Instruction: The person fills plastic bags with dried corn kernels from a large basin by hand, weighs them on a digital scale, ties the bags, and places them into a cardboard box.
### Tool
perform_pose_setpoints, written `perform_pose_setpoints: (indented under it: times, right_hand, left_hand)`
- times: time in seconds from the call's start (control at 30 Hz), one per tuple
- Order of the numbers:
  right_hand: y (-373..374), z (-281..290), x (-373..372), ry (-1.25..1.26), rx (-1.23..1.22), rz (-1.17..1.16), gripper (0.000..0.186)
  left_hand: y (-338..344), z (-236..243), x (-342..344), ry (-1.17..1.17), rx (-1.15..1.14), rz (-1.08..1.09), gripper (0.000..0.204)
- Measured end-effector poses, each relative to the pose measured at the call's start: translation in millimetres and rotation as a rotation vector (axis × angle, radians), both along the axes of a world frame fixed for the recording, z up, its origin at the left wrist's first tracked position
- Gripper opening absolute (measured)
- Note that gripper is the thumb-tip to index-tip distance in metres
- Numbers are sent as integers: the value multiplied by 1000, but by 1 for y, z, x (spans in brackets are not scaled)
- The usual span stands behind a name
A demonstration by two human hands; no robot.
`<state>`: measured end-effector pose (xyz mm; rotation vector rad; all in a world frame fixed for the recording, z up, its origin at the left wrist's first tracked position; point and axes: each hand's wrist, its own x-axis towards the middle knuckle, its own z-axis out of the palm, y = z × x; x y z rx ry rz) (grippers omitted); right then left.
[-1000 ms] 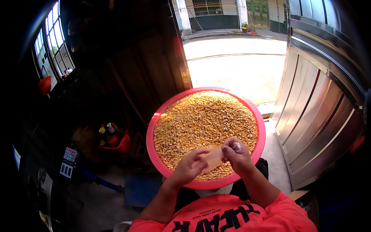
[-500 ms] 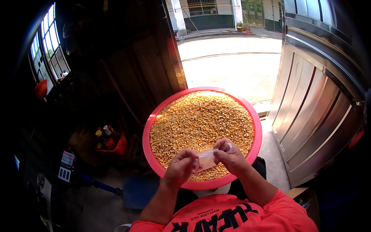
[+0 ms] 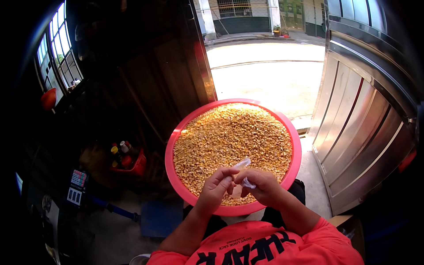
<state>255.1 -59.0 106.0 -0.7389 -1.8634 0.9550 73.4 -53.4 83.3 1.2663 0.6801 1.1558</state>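
A large round pink-red tub (image 3: pixel 171 165) full of dried corn kernels (image 3: pixel 234 132) stands in front of me. Over its near side, my left hand (image 3: pixel 215 189) and my right hand (image 3: pixel 261 184) meet, fingertips close together. Between them is a small clear plastic bag (image 3: pixel 242 164), bunched up. One end of the bag pokes out above the fingers, another part shows below my right fingers. Both hands are closed in a pinch on it. The fingers hide the middle of the bag, so I cannot make out any kernels inside.
A floor scale with a blue platform (image 3: pixel 161 218) and a keypad display (image 3: pixel 76 190) stands to the left. Beyond it is a red basket (image 3: pixel 139 165) of bottles. An open metal door (image 3: pixel 344 115) flanks the bright doorway on the right, with a cardboard box (image 3: pixel 342 219) below.
The plastic bag, stretched flat between my hands before, is now bunched up. My hands have drawn together, the left one moving right and the right one slightly lower.
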Motion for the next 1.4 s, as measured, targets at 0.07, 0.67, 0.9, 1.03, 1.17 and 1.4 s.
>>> perform_pose_setpoints:
  times: [0.07,0.67,0.9,1.03,1.17,1.4]
  right_hand:
    - [1,1,-2,-56,270,-79,25]
    - [-7,18,-4,-122,433,-180,25]
    - [-6,23,8,-105,299,-237,38]
    - [-1,8,4,-156,335,-230,36]
    - [9,-6,11,-362,260,-165,23]
    - [0,2,11,-402,235,-225,15]
  left_hand:
    - [-1,2,2,65,18,-74,25]
    - [-9,0,19,182,309,-193,18]
    - [-3,-12,4,242,164,-161,17]
    - [-4,0,8,133,118,-137,18]
    - [-1,-5,6,88,142,-142,20]
    - [-1,-1,1,164,196,-39,23]
